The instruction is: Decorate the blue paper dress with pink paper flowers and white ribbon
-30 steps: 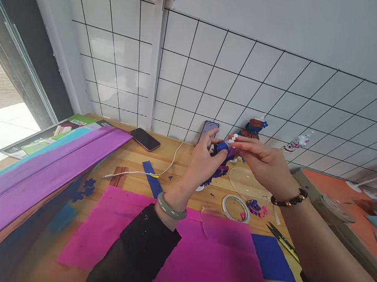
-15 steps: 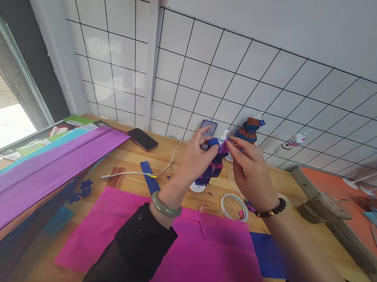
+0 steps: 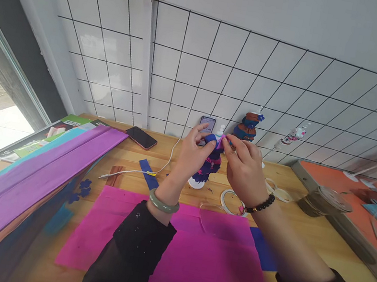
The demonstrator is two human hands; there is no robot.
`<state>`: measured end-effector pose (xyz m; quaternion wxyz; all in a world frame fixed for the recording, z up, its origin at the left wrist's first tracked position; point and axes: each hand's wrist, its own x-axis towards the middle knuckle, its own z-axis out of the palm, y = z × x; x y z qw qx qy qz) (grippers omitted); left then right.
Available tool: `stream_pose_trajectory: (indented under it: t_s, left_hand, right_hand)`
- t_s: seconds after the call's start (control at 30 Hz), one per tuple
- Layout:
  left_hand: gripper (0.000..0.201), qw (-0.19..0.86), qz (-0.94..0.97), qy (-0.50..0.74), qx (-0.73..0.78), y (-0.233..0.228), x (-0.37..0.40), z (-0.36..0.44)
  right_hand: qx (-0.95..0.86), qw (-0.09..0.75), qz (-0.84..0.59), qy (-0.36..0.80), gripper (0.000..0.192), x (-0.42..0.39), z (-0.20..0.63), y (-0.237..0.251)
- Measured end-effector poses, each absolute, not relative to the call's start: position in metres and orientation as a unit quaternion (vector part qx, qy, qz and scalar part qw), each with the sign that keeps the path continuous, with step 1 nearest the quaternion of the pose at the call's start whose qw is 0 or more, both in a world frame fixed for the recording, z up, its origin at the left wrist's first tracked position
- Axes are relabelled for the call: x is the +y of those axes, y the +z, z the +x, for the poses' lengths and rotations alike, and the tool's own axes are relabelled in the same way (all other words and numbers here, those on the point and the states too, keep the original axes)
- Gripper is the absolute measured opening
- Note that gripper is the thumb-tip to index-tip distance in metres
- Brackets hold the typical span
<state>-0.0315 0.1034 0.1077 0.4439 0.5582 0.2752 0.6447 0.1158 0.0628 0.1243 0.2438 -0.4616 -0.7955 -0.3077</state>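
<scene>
A small white mannequin figure (image 3: 210,166), dressed in dark blue and pink ruffles, stands upright on a round white base at the back of the table. My left hand (image 3: 192,155) is at its upper left, thumb and fingers closed on a folded blue paper strip (image 3: 211,138). From the other side, my right hand (image 3: 246,168) pinches a pink-purple strip (image 3: 220,142) against the figure's upper body. Its fingertips partly hide where the strips meet the figure. Below my hands lies a large magenta paper sheet (image 3: 203,265).
A tape roll (image 3: 224,197) lies right of the figure. Another dressed figure (image 3: 244,132) and a lit phone (image 3: 207,124) stand by the tiled wall. At left are a dark phone (image 3: 141,138), a white cable (image 3: 171,157) and folded purple paper (image 3: 38,182). A spool (image 3: 325,202) sits at right.
My right hand has shifted slightly, its fingers now closer around the pink-purple strip at the figure. My left hand keeps its grip on the blue strip. The camera view has moved a little.
</scene>
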Motion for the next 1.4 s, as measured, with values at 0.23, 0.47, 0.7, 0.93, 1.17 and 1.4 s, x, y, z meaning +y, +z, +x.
stream_pose_trajectory:
  t_s: [0.23, 0.47, 0.7, 0.93, 1.17, 1.4]
  left_hand:
    - [0.046, 0.442, 0.56, 0.64, 0.285, 0.1093, 0.1024, -0.0323]
    - [0.046, 0.444, 0.556, 0.639, 0.291, 0.11, 0.1009, -0.0324]
    - [0.046, 0.457, 0.546, 0.638, 0.295, 0.1134, 0.0979, -0.0326]
    - [0.045, 0.443, 0.562, 0.635, 0.29, 0.1114, 0.0984, -0.0319]
    - [0.046, 0.451, 0.553, 0.638, 0.289, 0.1121, 0.0987, -0.0318]
    - [0.047, 0.457, 0.548, 0.637, 0.292, 0.1124, 0.0983, -0.0329]
  right_hand:
    - [-0.784, 0.224, -0.464, -0.347, 0.049, 0.0589, 0.1119, 0.1195]
    - [-0.792, 0.328, -0.444, -0.262, 0.052, 0.0634, 0.1141, 0.1234]
    - [-0.787, 0.279, -0.452, -0.313, 0.049, 0.064, 0.1173, 0.1227]
    - [-0.769, 0.244, -0.473, -0.355, 0.047, 0.0611, 0.1123, 0.1246]
    - [-0.761, 0.252, -0.48, -0.356, 0.049, 0.0646, 0.1129, 0.1242]
    - [-0.759, 0.284, -0.484, -0.33, 0.048, 0.0673, 0.115, 0.1221]
